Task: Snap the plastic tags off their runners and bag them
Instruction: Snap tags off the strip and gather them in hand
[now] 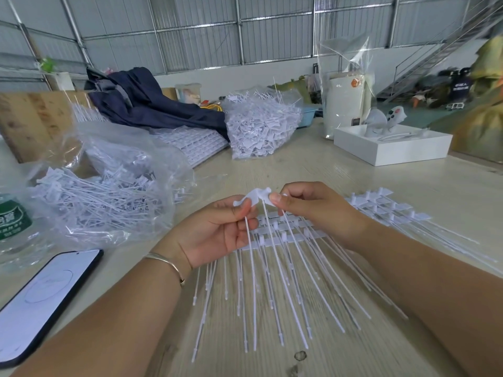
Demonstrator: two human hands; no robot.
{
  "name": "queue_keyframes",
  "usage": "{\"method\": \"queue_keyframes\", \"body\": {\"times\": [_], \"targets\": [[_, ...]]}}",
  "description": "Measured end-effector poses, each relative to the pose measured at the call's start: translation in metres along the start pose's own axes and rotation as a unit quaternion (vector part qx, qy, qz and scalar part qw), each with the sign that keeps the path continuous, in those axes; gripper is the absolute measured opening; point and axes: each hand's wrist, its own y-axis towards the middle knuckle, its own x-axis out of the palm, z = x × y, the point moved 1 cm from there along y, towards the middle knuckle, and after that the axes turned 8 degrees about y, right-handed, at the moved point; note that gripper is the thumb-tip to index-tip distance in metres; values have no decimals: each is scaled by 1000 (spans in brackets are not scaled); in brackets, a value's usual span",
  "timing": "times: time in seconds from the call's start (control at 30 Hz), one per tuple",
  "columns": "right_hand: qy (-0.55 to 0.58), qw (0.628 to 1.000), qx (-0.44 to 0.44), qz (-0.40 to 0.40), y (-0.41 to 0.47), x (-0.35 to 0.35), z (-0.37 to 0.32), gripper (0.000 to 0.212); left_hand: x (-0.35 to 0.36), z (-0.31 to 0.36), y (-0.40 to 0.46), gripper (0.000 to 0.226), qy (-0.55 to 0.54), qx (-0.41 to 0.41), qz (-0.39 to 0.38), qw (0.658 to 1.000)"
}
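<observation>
Forearms frame the table (340, 170) as I work. At left, a phone (40, 297) lies near the open bag (109, 186), kept close for finished tags. My left hand (217, 232) pinches one end of a runner strip (255, 198); my right hand (318, 210) pinches the other, raised clear so the stems hang free. More strips (386, 208) wait at right.

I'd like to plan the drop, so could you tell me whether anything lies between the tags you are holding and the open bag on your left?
Nothing visible does. Both hands, left hand and right hand, pinch the tags; bare table separates them from the open bag.
</observation>
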Motion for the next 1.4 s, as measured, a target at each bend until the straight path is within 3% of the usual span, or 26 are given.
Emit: {"method": "queue_keyframes", "body": {"times": [0.33,0.5,0.67,0.8,1.03,1.23,1.4], "targets": [[-42,998,-28,32,2,7,-1,41,16,-1,9,31,5,9,-25,1000],[-90,992,-33,84,4,0,1,57,12,1,7,11,-35,-2,25,999],[-139,980,-38,137,5,-6,6,55,9,1,7,16,-41,-9,49,998],[-182,969,-57,157,4,-10,7,56,8,2,9,17,-8,-7,95,995],[-225,960,-47,159,3,-10,5,51,4,1,9,44,121,0,171,978],[-232,960,-34,156,3,-9,2,48,4,4,6,48,195,4,179,964],[-188,973,-16,134,3,-11,-1,39,4,5,4,46,232,-23,140,962]]}}
